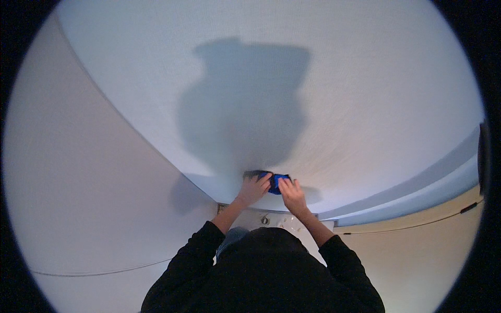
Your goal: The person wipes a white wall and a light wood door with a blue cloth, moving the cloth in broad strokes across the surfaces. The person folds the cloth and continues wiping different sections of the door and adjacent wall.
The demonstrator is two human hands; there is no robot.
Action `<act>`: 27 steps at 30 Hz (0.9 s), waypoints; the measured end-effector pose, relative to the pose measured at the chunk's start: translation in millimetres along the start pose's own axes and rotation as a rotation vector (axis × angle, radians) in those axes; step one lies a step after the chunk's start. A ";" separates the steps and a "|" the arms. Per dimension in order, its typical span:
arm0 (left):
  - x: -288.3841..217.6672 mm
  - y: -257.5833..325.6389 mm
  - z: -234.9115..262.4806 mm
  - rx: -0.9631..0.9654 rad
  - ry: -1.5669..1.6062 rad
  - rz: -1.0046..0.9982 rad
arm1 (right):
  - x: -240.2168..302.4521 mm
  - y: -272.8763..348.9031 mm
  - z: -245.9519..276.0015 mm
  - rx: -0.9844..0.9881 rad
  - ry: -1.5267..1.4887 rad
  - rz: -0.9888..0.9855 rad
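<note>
We see a small blue-and-black item in the middle of the view, between our two hands and against a broad pale surface. Our left hand lays its fingers over the item's left part; our right hand, fingers slightly parted, touches its right part — whether either hand pinches it, we cannot tell. A large shadow falls beyond our hands, black sleeves cover our upper forearms — and a thin cord runs at right.
</note>
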State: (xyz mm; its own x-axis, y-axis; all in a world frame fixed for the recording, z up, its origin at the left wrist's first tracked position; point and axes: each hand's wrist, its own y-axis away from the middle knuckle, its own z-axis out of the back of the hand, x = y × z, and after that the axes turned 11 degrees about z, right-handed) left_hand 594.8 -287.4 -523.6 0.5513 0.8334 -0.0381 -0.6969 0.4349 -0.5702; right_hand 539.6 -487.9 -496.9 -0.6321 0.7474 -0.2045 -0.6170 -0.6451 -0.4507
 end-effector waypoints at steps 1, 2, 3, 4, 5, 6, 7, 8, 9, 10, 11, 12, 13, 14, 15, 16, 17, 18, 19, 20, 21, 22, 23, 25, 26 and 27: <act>2.5 11.2 -7.9 0.053 0.033 0.018 | 4.5 6.2 -8.8 0.167 -0.026 -0.019; 5.2 17.2 -13.9 0.104 0.066 0.036 | 7.4 9.1 -13.1 0.086 -0.037 -0.055; 6.3 18.4 -15.2 0.078 0.025 0.030 | 10.4 7.2 -13.5 0.056 -0.034 -0.074; 7.2 11.4 -12.9 0.040 0.010 0.041 | 10.2 2.1 -7.8 -0.013 -0.023 -0.092; 8.7 5.0 -7.2 0.051 -0.014 0.090 | 12.7 -7.6 -3.7 -0.053 0.052 -0.071; 10.1 -10.8 2.9 0.068 -0.036 0.139 | 9.4 -24.8 3.7 -0.099 0.047 -0.099; 14.1 -26.6 16.5 0.180 -0.078 0.239 | 5.8 -44.2 13.2 -0.220 0.065 -0.109; 18.4 -38.7 30.5 0.263 -0.122 0.343 | 7.4 -59.7 22.7 -0.387 0.092 -0.111; 27.0 -57.2 42.3 -0.220 -0.121 0.279 | 9.9 -76.6 31.7 -0.450 0.113 -0.147; 37.6 -74.6 53.9 -0.715 -0.105 0.210 | 11.8 -93.5 40.0 -0.496 0.137 -0.190; 52.5 -85.6 64.3 -0.793 -0.056 0.228 | 10.6 -108.5 45.0 -0.560 0.146 -0.179; 63.4 -99.3 74.2 -0.808 0.027 0.317 | 4.3 -124.2 52.1 -0.518 0.141 -0.192; 67.5 -95.9 73.1 -0.859 0.004 0.239 | 6.5 -132.0 48.0 -0.545 0.122 -0.161; 72.8 -93.7 72.4 -0.855 0.004 0.230 | 9.2 -138.5 45.1 -0.583 0.118 -0.088; 75.7 -88.5 64.3 -0.816 0.028 0.266 | 11.0 -141.9 36.1 -0.564 0.097 -0.031; 76.7 -78.9 53.2 -0.780 0.028 0.248 | 14.6 -144.1 26.8 -0.530 0.079 0.019; 72.3 -62.3 38.9 -0.713 0.044 0.277 | 19.8 -141.3 16.4 -0.480 0.034 0.102; 67.0 -43.6 24.0 -0.651 0.059 0.305 | 27.0 -136.1 5.4 -0.415 -0.015 0.119; 58.9 -28.2 13.8 -0.591 0.079 0.327 | 32.5 -127.5 -0.1 -0.357 -0.057 0.131; 54.4 -10.8 5.8 -0.469 0.219 0.326 | 37.3 -119.3 -7.2 -0.379 -0.098 0.146; 48.0 5.1 1.7 -0.272 0.497 0.401 | 39.7 -111.1 -10.3 -0.560 -0.277 0.146; 39.9 19.3 -1.6 -0.252 0.441 0.274 | 48.9 -101.1 -12.2 -0.582 -0.525 0.017; 31.1 32.2 -3.1 -0.265 0.216 0.177 | 60.1 -93.7 -14.1 -0.657 -0.782 -0.137; 18.1 41.5 -3.6 -0.474 0.139 -0.138 | 87.8 -92.3 -23.5 -0.943 -1.364 -0.487; 9.3 49.1 -1.3 -0.422 0.404 -0.130 | 92.7 -77.9 -27.6 -0.811 -1.540 -0.605; 0.2 53.9 4.2 -0.417 0.563 -0.116 | 91.2 -67.9 -34.4 -0.675 -1.599 -0.755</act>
State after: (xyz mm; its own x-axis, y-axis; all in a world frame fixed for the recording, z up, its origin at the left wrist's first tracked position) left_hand 555.5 -262.4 -550.9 0.8430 0.4380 -0.3124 -0.4477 0.2492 -0.8588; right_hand 539.9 -370.5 -514.8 -0.3810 -0.2796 0.8813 -0.9235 0.1606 -0.3483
